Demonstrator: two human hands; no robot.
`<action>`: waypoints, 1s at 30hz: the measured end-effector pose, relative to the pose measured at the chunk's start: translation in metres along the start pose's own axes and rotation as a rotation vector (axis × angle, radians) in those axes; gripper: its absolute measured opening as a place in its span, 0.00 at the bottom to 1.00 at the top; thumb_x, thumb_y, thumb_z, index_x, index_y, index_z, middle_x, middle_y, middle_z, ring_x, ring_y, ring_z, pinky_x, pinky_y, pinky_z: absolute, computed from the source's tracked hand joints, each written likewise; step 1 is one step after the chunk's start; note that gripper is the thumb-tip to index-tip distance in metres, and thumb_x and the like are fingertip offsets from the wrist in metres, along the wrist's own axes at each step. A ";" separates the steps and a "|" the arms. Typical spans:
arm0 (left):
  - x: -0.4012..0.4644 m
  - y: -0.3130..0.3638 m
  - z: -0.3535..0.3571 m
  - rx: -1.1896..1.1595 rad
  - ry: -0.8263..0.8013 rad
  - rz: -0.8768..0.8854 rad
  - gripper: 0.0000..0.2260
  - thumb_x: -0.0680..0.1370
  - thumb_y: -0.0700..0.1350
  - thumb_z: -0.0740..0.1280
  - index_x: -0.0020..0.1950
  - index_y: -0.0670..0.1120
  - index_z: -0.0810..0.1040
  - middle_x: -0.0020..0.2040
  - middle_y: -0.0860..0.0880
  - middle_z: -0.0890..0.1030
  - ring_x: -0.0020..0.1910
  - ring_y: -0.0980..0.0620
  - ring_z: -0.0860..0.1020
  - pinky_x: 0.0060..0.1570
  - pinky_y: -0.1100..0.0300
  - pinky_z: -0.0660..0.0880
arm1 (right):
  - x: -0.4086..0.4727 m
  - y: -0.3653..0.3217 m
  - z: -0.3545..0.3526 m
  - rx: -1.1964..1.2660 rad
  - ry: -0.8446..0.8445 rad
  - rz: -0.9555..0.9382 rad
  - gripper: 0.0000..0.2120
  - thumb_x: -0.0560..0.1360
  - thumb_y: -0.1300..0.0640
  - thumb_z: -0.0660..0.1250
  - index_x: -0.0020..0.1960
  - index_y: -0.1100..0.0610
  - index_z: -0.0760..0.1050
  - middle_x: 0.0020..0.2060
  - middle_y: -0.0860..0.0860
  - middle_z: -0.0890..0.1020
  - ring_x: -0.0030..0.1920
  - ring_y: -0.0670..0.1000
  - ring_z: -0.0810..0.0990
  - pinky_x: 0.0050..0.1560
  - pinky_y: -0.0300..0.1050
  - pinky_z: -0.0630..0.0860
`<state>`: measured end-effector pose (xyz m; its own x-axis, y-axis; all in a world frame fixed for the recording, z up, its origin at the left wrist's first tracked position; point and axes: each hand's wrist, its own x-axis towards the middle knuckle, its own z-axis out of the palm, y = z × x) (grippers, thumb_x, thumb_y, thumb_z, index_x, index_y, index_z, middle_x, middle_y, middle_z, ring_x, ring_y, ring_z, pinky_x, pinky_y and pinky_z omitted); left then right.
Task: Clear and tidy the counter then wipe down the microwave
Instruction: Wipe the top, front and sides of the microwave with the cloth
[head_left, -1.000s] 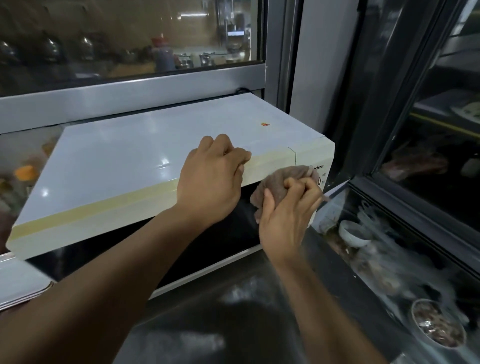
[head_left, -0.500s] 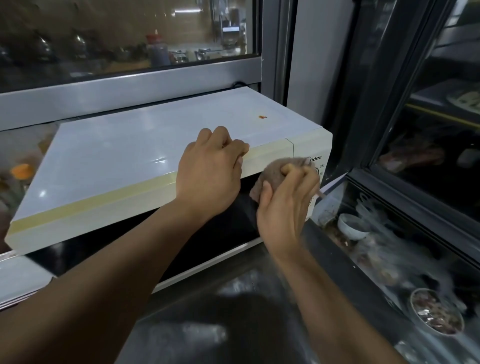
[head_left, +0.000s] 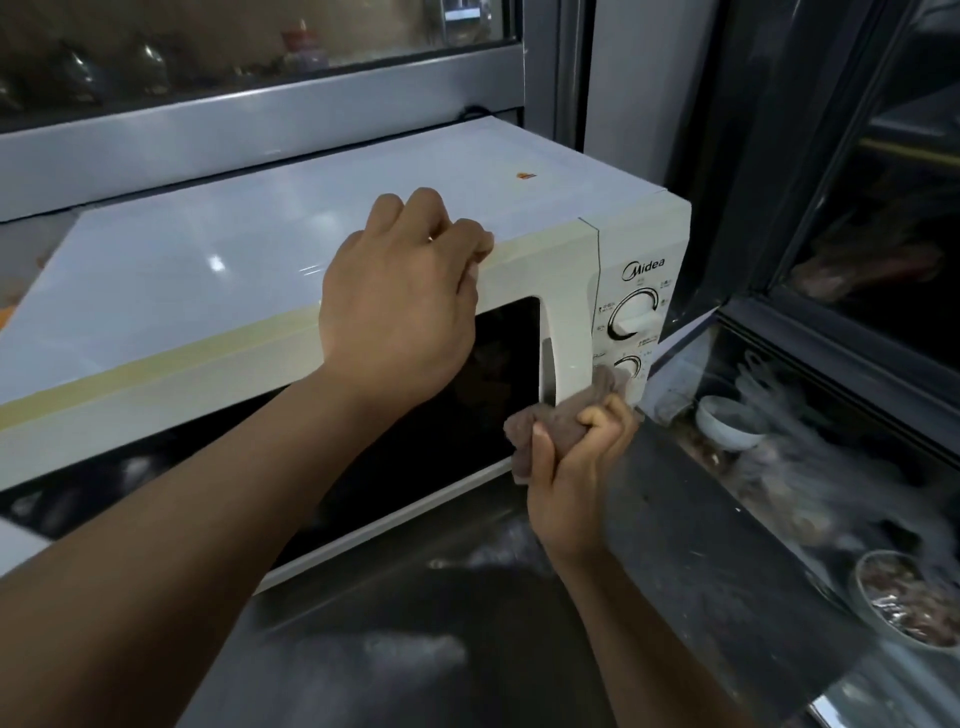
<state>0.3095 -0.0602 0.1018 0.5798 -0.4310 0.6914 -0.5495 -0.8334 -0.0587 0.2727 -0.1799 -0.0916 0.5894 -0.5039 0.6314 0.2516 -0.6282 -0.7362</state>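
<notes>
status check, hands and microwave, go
Left hand braces on microwave top front edge. Right hand grips brown cloth at lower control panel, beside door handle. Orange spot on top.
</notes>
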 end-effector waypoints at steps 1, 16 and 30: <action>0.000 0.000 0.000 0.007 0.000 0.003 0.14 0.77 0.43 0.58 0.56 0.45 0.80 0.46 0.45 0.76 0.47 0.42 0.73 0.36 0.58 0.60 | -0.006 0.003 0.001 -0.002 -0.017 0.029 0.12 0.76 0.55 0.61 0.53 0.55 0.60 0.62 0.60 0.63 0.63 0.62 0.68 0.61 0.60 0.69; -0.002 0.001 0.000 0.055 0.003 0.006 0.14 0.77 0.44 0.58 0.56 0.44 0.79 0.46 0.44 0.76 0.45 0.42 0.73 0.35 0.57 0.58 | 0.040 -0.043 -0.013 0.060 0.070 -0.067 0.12 0.74 0.59 0.62 0.54 0.54 0.61 0.62 0.61 0.66 0.66 0.57 0.65 0.61 0.56 0.72; -0.001 0.003 0.002 0.074 0.023 0.005 0.15 0.77 0.45 0.56 0.57 0.45 0.79 0.47 0.44 0.76 0.47 0.41 0.73 0.34 0.57 0.59 | -0.024 0.020 0.012 -0.007 -0.278 0.389 0.10 0.72 0.54 0.59 0.45 0.43 0.58 0.57 0.61 0.67 0.57 0.57 0.72 0.59 0.57 0.73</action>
<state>0.3083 -0.0632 0.0988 0.5627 -0.4284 0.7070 -0.5061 -0.8548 -0.1152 0.2729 -0.1738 -0.1242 0.8220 -0.5256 0.2191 -0.0333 -0.4284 -0.9030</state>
